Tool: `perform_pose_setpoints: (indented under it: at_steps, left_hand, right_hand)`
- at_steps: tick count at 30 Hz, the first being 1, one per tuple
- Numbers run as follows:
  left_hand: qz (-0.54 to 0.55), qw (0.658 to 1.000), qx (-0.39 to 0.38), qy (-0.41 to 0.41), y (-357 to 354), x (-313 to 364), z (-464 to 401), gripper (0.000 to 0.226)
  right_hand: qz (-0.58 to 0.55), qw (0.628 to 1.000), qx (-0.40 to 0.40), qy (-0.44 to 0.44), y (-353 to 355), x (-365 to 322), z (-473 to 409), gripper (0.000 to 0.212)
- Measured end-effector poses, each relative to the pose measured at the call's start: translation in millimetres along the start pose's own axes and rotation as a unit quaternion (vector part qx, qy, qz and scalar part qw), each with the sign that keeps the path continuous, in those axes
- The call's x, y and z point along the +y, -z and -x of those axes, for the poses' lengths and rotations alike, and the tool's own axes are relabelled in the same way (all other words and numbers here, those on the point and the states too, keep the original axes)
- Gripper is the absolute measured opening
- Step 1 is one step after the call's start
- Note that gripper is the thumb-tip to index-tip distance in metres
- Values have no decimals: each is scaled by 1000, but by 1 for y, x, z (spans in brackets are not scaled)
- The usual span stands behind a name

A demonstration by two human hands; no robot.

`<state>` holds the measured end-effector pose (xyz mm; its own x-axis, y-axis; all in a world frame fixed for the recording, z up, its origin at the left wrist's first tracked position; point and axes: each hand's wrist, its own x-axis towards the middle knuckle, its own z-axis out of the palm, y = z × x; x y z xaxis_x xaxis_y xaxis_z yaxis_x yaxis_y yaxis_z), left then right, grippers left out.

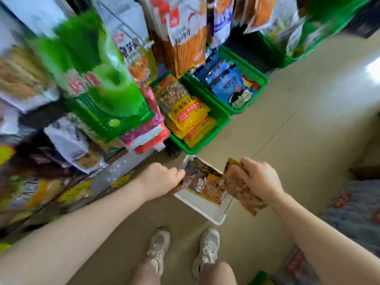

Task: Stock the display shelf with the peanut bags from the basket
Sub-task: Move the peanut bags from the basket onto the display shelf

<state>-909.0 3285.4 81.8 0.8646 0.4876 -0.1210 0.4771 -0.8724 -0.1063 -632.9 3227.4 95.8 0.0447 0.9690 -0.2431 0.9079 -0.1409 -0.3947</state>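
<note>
Head view: the left hand [162, 179] has its fingers curled round a brown, crinkled plastic peanut bag [192, 178] at the left rim of the white rectangular plastic basket [202, 210] on the floor. The right hand [261, 179] grips a second brown peanut bag [239, 187], lifted above the basket's right edge. More bags [212, 187] lie inside. The display shelf [86, 112], blurred, stands left.

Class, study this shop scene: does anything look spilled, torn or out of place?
Nothing stands out. The white basket sits upright on the floor, with its bags inside. The left hand and right hand each grip a peanut bag. No spill or tear shows.
</note>
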Motion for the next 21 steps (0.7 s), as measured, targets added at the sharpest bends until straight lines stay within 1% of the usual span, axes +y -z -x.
perform_pose_setpoints:
  at_steps: [2, 4, 6, 7, 9, 12, 16, 17, 19, 21]
  left_hand:
    - [-5, 1000, 8, 24, 62, -10, 22, 25]
    - [-22, 997, 35, 59, 122, -21, 45, 24]
    - [-34, 991, 65, 109, 173, -28, 68, 23]
    - [-42, 986, 85, 139, 195, -31, 79, 26]
    - [-71, 969, 126, 201, 228, -32, 101, 33]
    - [-94, 940, 177, 275, 261, -31, 137, 27]
    - [-124, 904, 234, 337, 308, -40, 186, 28]
    - [-138, 891, 244, 357, 321, -45, 199, 26]
    - [-170, 864, 264, 393, 346, -56, 227, 20]
    - [-207, 847, 277, 404, 370, -70, 258, 14]
  right_hand:
    - [-25, 999, 13, 47, 56, -34, 2, 40]
    - [-29, 993, 21, 113, 104, -69, 1, 42]
    - [-28, 982, 43, 180, 145, -107, -3, 46]
    - [-31, 975, 56, 215, 162, -126, -6, 44]
    - [-38, 955, 85, 282, 187, -161, -9, 37]
    - [-38, 931, 107, 346, 212, -211, -8, 40]
    - [-41, 890, 148, 429, 242, -284, -7, 40]
    - [-42, 881, 152, 447, 248, -304, -6, 43]
    - [-36, 860, 156, 485, 258, -344, -4, 50]
    - [-21, 839, 179, 514, 265, -386, 3, 48]
